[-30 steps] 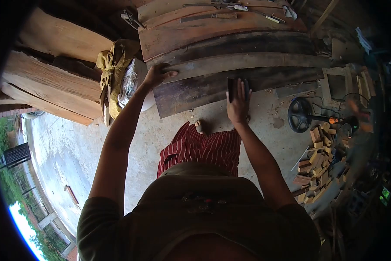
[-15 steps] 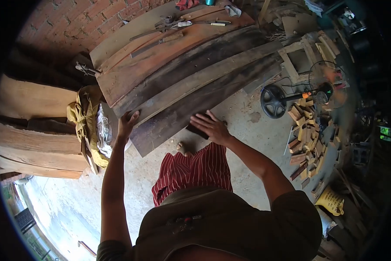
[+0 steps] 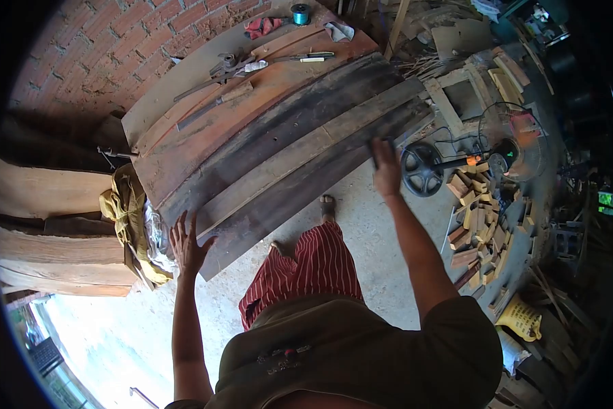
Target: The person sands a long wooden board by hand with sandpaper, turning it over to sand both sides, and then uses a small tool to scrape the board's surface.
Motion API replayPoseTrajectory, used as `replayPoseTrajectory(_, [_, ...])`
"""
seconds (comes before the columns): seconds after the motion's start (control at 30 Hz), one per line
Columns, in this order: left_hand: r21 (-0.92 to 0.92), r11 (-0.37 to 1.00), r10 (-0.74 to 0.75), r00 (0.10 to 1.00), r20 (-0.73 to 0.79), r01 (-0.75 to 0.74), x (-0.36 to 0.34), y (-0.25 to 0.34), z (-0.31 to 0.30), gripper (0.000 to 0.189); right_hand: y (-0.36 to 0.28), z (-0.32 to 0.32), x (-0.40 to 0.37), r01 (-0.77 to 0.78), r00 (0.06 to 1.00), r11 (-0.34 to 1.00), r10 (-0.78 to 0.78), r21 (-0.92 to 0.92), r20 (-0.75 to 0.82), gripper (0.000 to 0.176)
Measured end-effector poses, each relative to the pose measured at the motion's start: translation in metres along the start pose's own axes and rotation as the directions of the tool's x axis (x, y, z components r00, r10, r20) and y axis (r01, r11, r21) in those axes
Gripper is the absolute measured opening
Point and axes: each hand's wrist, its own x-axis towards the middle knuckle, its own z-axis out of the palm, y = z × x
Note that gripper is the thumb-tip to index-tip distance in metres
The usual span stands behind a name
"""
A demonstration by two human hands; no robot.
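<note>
My left hand (image 3: 190,247) is at the near left end of the boards, fingers spread and thumb apart, with nothing in it. Under and beside its fingertips run a long grey-brown board (image 3: 279,167) and a darker board (image 3: 272,208) along the near edge. My right hand (image 3: 387,170) is over the right part of that near edge, somewhat blurred. It grips a small dark block (image 3: 374,151), whose exact kind I cannot make out. A black-stained board (image 3: 252,143) and a reddish board (image 3: 184,160) lie farther back.
Hand tools (image 3: 228,68), a red cloth (image 3: 263,27) and a blue-green spool (image 3: 300,13) rest at the back. A standing fan's round base (image 3: 421,168) is close right of my right hand. Wood offcuts (image 3: 480,225) are heaped on the floor; thick planks (image 3: 54,252) are stacked left.
My right hand has swung right and away from me along the near board's edge with the dark block. My left hand has lifted its grip and spread its fingers. The view has shifted slightly.
</note>
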Motion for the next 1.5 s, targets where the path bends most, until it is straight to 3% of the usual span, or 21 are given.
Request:
replayPoseTrajectory(0.03, [0.007, 1.0, -0.005, 1.0, 0.007, 0.005, 0.004, 0.005, 0.002, 0.08, 0.059, 0.008, 0.013, -0.123, 0.992, 0.977, 0.115, -0.175, -0.06, 0.066])
replayPoseTrajectory(0.07, [-0.062, 0.997, -0.039, 0.998, 0.039, 0.041, 0.011, 0.01, 0.011, 0.084, 0.068, -0.034, 0.048, -0.488, 0.826, 0.84, 0.532, -0.236, 0.186, 0.058])
replayPoseTrajectory(0.1, [-0.132, 0.988, -0.071, 0.995, 0.073, 0.081, 0.02, 0.02, 0.016, 0.088, 0.083, -0.044, 0.066, -0.608, 0.785, 0.777, 0.62, -0.167, 0.027, 0.054])
replayPoseTrajectory(0.17, [-0.148, 0.983, -0.095, 0.993, 0.074, 0.105, 0.035, 0.035, 0.025, 0.087, 0.083, -0.034, 0.089, -0.329, 0.917, 0.935, 0.283, -0.131, -0.282, 0.054])
replayPoseTrajectory(0.3, [-0.222, 0.968, -0.097, 0.99, 0.1, 0.117, 0.068, 0.078, 0.041, 0.084, -0.046, 0.005, 0.089, 0.116, 0.993, 0.992, -0.117, 0.051, 0.007, 0.062])
replayPoseTrajectory(0.4, [-0.181, 0.972, -0.131, 0.986, 0.105, 0.149, 0.081, 0.098, 0.053, 0.081, -0.104, 0.008, 0.067, 0.414, 0.875, 0.795, -0.482, 0.444, 0.049, 0.065])
replayPoseTrajectory(0.5, [-0.079, 0.985, -0.147, 0.982, 0.115, 0.156, 0.087, 0.101, 0.057, 0.081, -0.018, 0.001, 0.101, 0.369, 0.908, 0.88, -0.41, 0.3, 0.084, 0.065])
replayPoseTrajectory(0.6, [-0.015, 0.989, -0.143, 0.979, 0.148, 0.147, 0.082, 0.102, 0.057, 0.083, 0.095, 0.003, 0.157, 0.111, 0.994, 0.986, -0.108, 0.125, -0.036, 0.064])
replayPoseTrajectory(0.67, [0.005, 0.989, -0.147, 0.974, 0.172, 0.148, 0.089, 0.104, 0.051, 0.083, 0.103, 0.012, 0.166, 0.027, 0.995, 0.995, -0.017, 0.099, -0.101, 0.064])
replayPoseTrajectory(0.73, [0.008, 0.988, -0.155, 0.972, 0.175, 0.156, 0.092, 0.104, 0.048, 0.082, 0.057, 0.016, 0.152, -0.065, 0.979, 0.976, 0.103, 0.209, -0.175, 0.066])
replayPoseTrajectory(0.77, [0.006, 0.988, -0.153, 0.972, 0.181, 0.154, 0.092, 0.105, 0.049, 0.082, 0.026, 0.019, 0.13, -0.072, 0.997, 0.955, 0.075, 0.289, 0.002, 0.062])
replayPoseTrajectory(0.8, [0.003, 0.987, -0.157, 0.97, 0.184, 0.16, 0.091, 0.106, 0.051, 0.082, -0.005, 0.011, 0.112, 0.159, 0.982, 0.943, -0.183, 0.293, 0.053, 0.072])
replayPoseTrajectory(0.87, [0.018, 0.988, -0.152, 0.971, 0.183, 0.151, 0.091, 0.104, 0.052, 0.082, -0.036, -0.004, 0.09, 0.291, 0.92, 0.809, -0.384, 0.511, 0.084, 0.081])
replayPoseTrajectory(0.97, [0.007, 0.99, -0.141, 0.973, 0.181, 0.142, 0.092, 0.104, 0.049, 0.082, 0.05, 0.006, 0.128, 0.313, 0.925, 0.859, -0.372, 0.405, 0.074, 0.064])
replayPoseTrajectory(1.07, [0.014, 0.986, -0.168, 0.967, 0.191, 0.168, 0.092, 0.105, 0.05, 0.083, 0.142, 0.0, 0.189, -0.011, 1.0, 0.97, 0.008, 0.243, 0.016, 0.062])
replayPoseTrajectory(1.17, [0.015, 0.986, -0.163, 0.969, 0.185, 0.164, 0.093, 0.107, 0.047, 0.083, 0.12, 0.007, 0.192, -0.143, 0.98, 0.968, 0.167, 0.204, -0.107, 0.064])
replayPoseTrajectory(1.2, [0.008, 0.985, -0.169, 0.969, 0.179, 0.171, 0.095, 0.107, 0.048, 0.083, 0.093, 0.015, 0.176, -0.11, 0.988, 0.972, 0.13, 0.205, -0.088, 0.055])
replayPoseTrajectory(1.3, [0.018, 0.984, -0.175, 0.968, 0.181, 0.175, 0.089, 0.108, 0.051, 0.082, 0.008, 0.009, 0.117, 0.241, 0.95, 0.847, -0.305, 0.473, 0.062, 0.082])
replayPoseTrajectory(1.37, [0.029, 0.988, -0.155, 0.975, 0.161, 0.152, 0.092, 0.106, 0.05, 0.081, 0.022, 0.0, 0.121, 0.33, 0.881, 0.77, -0.46, 0.545, 0.116, 0.085])
replayPoseTrajectory(1.43, [0.036, 0.987, -0.16, 0.973, 0.166, 0.156, 0.09, 0.104, 0.053, 0.081, 0.079, 0.003, 0.147, 0.267, 0.946, 0.897, -0.313, 0.351, 0.08, 0.068])
replayPoseTrajectory(1.5, [0.045, 0.986, -0.168, 0.971, 0.169, 0.163, 0.09, 0.105, 0.054, 0.081, 0.131, 0.0, 0.186, 0.008, 0.999, 0.957, -0.019, 0.289, 0.036, 0.06])
